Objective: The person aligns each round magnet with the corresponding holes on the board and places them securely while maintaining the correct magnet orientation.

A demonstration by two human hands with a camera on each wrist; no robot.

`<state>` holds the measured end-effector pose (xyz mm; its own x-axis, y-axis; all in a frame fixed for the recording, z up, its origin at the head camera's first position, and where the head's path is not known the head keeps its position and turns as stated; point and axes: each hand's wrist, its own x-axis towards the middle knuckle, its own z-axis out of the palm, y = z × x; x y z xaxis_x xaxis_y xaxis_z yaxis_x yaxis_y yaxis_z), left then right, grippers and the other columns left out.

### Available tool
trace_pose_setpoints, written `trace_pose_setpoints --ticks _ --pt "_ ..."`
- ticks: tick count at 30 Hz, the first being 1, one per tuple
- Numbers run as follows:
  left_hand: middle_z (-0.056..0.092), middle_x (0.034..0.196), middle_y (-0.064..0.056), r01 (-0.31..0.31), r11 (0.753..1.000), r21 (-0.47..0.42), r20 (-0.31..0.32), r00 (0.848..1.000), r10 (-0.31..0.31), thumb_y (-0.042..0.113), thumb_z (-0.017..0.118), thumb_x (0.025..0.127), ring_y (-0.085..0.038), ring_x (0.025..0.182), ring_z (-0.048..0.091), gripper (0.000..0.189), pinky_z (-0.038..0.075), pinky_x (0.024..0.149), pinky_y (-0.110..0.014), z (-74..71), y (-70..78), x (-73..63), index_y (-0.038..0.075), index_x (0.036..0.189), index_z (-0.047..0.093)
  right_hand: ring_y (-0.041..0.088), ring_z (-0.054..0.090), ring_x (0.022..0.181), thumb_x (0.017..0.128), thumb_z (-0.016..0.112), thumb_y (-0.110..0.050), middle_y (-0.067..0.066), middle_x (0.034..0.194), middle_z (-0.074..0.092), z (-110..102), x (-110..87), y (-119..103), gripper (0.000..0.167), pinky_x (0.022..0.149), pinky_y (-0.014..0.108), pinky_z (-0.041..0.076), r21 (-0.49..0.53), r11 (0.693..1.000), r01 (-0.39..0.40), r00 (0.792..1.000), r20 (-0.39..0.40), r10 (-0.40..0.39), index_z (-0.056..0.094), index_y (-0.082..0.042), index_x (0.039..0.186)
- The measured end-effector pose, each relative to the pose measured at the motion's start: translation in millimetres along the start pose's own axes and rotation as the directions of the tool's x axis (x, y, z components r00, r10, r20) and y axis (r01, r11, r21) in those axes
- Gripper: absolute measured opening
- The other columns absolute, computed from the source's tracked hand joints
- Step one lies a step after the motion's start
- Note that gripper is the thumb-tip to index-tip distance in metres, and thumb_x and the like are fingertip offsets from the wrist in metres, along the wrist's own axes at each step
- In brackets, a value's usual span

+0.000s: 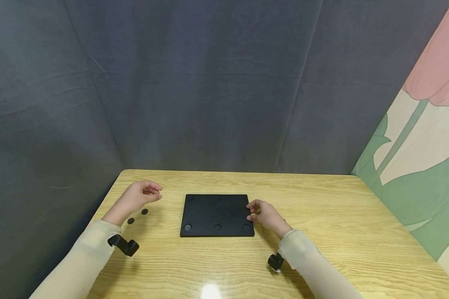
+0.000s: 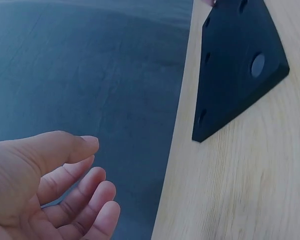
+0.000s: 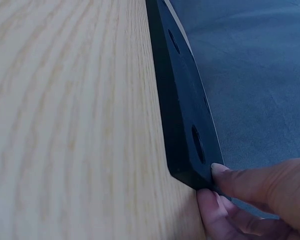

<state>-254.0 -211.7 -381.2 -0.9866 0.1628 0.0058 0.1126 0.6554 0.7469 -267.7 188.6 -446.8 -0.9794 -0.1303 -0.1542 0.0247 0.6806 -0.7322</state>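
A flat black board [image 1: 217,209] with round recesses lies on the table. A grey disc [image 1: 188,227] fills its front left recess; the disc [image 2: 257,65] also shows in the left wrist view. With thumb and fingers, my right hand [image 1: 265,214] pinches the board's right edge; in the right wrist view the thumb [image 3: 249,182] is on top and the fingers are against the side. My left hand [image 1: 140,195] hovers left of the board, fingers loosely bent and holding nothing. Two small dark discs [image 1: 144,211] lie on the table near the left wrist.
The wooden table [image 1: 314,203] extends around the board. A dark grey curtain [image 1: 209,91] hangs behind and to the left. At the right stands a wall [image 1: 423,174] with a painted flower.
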Motion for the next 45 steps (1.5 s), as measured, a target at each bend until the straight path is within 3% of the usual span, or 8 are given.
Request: trace_pose_setpoints --ticks 9,20,28,35,45 --pt "0.064 0.106 -0.012 0.01 1.0 -0.009 -0.018 1.0 -0.011 0.022 0.066 0.092 -0.026 0.098 0.059 0.033 0.049 0.08 -0.037 -8.3 -16.9 0.4 0.001 0.118 0.062 0.017 0.055 0.08 0.082 0.072 0.003 0.008 0.096 0.057 1 0.3 1 0.03 0.066 0.028 0.053 0.014 1.0 0.0 1.0 0.0 0.0 0.063 -0.003 0.111" --pt "0.064 0.106 -0.014 0.08 0.997 0.009 -0.034 0.996 -0.08 0.02 0.065 0.092 -0.026 0.097 0.06 0.036 0.048 0.08 -0.036 -9.3 -32.4 -0.1 -0.003 0.119 0.06 0.017 0.056 0.081 0.083 0.071 0.003 0.008 0.097 0.057 1 0.6 1 0.03 0.067 0.029 0.054 0.033 0.999 -0.004 1.0 0.007 0.004 0.063 -0.002 0.111" --pt "0.065 0.107 -0.015 0.098 0.995 0.024 -0.036 0.995 -0.097 0.02 0.064 0.092 -0.026 0.097 0.06 0.035 0.047 0.081 -0.037 -7.2 -47.7 1.0 -0.003 0.119 0.06 0.018 0.055 0.081 0.083 0.071 0.004 0.009 0.097 0.057 1 0.0 2 0.03 0.067 0.028 0.054 0.037 0.999 -0.009 1.0 0.007 0.009 0.062 -0.002 0.111" --pt "0.065 0.102 -0.013 0.085 0.996 0.013 0.0 0.996 -0.085 0.018 0.065 0.091 -0.02 0.089 0.059 0.035 0.047 0.076 -0.032 -5.9 -59.3 0.5 -0.004 0.118 0.06 0.018 0.056 0.08 0.083 0.07 0.004 0.008 0.097 0.057 1 -0.5 2 0.03 0.067 0.028 0.054 0.041 0.999 -0.011 1.0 0.014 0.01 0.062 -0.002 0.112" --pt "0.063 0.098 -0.013 0.109 0.994 0.002 0.033 0.994 -0.109 0.015 0.064 0.091 -0.02 0.083 0.056 0.034 0.047 0.07 -0.031 -2.4 -64.3 -1.3 -0.007 0.116 0.059 0.017 0.055 0.077 0.084 0.07 0.004 0.009 0.097 0.056 1 -0.8 3 0.03 0.065 0.028 0.053 0.048 0.999 -0.014 1.0 0.014 0.013 0.062 -0.002 0.112"
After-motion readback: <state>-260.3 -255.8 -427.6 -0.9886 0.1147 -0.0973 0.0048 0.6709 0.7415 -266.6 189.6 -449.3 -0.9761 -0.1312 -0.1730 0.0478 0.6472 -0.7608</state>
